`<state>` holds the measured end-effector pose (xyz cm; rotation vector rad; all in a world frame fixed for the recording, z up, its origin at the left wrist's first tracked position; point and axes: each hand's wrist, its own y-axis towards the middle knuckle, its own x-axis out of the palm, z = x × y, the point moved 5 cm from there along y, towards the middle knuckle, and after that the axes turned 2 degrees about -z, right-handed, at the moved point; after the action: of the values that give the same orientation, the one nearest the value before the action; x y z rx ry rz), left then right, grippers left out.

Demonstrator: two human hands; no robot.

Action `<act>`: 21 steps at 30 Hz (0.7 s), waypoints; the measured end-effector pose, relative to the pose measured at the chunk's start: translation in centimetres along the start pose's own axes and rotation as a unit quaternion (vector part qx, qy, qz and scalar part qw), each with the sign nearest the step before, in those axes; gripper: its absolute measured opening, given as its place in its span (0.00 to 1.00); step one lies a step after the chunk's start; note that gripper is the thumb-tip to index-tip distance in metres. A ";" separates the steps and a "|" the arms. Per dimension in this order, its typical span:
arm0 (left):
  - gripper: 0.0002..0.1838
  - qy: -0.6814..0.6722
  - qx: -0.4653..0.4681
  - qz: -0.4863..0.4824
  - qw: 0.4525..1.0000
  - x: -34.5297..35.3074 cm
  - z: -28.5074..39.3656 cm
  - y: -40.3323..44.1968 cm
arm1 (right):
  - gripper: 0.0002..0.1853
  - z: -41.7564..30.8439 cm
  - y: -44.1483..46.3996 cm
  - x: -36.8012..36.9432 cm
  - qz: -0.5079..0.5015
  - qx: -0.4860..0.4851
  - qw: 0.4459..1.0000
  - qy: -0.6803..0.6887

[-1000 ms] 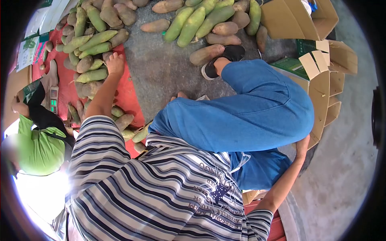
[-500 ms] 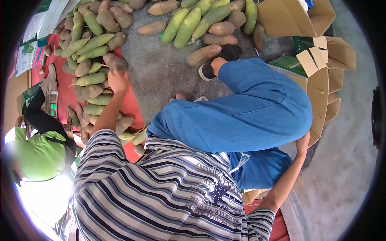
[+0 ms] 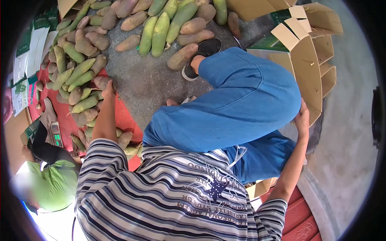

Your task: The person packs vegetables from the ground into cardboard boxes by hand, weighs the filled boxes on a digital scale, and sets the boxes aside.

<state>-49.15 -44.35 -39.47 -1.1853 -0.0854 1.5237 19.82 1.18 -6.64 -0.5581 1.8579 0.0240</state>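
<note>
On the left, my left hand point(image 3: 108, 90) closes around the right end of a brown tuber point(image 3: 100, 82), at the edge of a pile on a red surface. Long green radishes point(image 3: 81, 80) and more brown tubers point(image 3: 85, 117) lie close beside it. My right hand point(image 3: 302, 119) rests against the outside of my bent knee in blue trousers point(image 3: 241, 100), its fingers partly hidden by the leg. No object shows in it.
Further green radishes point(image 3: 160, 34) and tubers point(image 3: 182, 56) lie on grey floor point(image 3: 134, 86) near my black shoe point(image 3: 208, 47). Open cardboard boxes point(image 3: 305, 66) stand right. A person in green point(image 3: 60, 184) sits left, near a digital scale point(image 3: 56, 134).
The view has shifted, and the pile now appears lower in it. My left hand has come to the right side of the brown tuber. My right hand stays against the knee.
</note>
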 end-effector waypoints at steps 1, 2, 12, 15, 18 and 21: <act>0.41 -0.022 -0.004 -0.013 1.000 0.4 0.0 -1.4 | 0.16 -0.7 0.0 -0.1 -0.008 0.020 1.000 0.017; 0.41 -0.021 -0.009 -0.035 0.999 0.9 0.0 -2.9 | 0.16 -1.2 0.0 -0.3 -0.015 0.040 0.999 0.034; 0.40 0.223 0.377 -0.278 0.855 8.9 -4.3 -19.1 | 0.17 0.3 0.0 0.1 0.017 0.017 1.000 0.012; 0.46 0.398 0.452 -0.200 0.773 10.6 -1.7 -23.8 | 0.17 -0.9 -0.1 -0.2 0.002 0.027 1.000 0.012; 0.51 0.398 0.346 -0.276 0.804 13.1 -0.8 -25.1 | 0.17 -2.2 -0.3 -0.5 -0.009 0.025 1.000 0.015; 0.50 0.391 0.291 -0.260 0.834 15.8 -2.2 -21.9 | 0.16 -2.6 -0.1 -0.7 -0.012 0.030 0.999 0.003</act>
<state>-29.83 -25.61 -36.64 -1.0706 0.5344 0.4416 17.75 0.67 -5.04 -0.5392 1.8520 -0.0499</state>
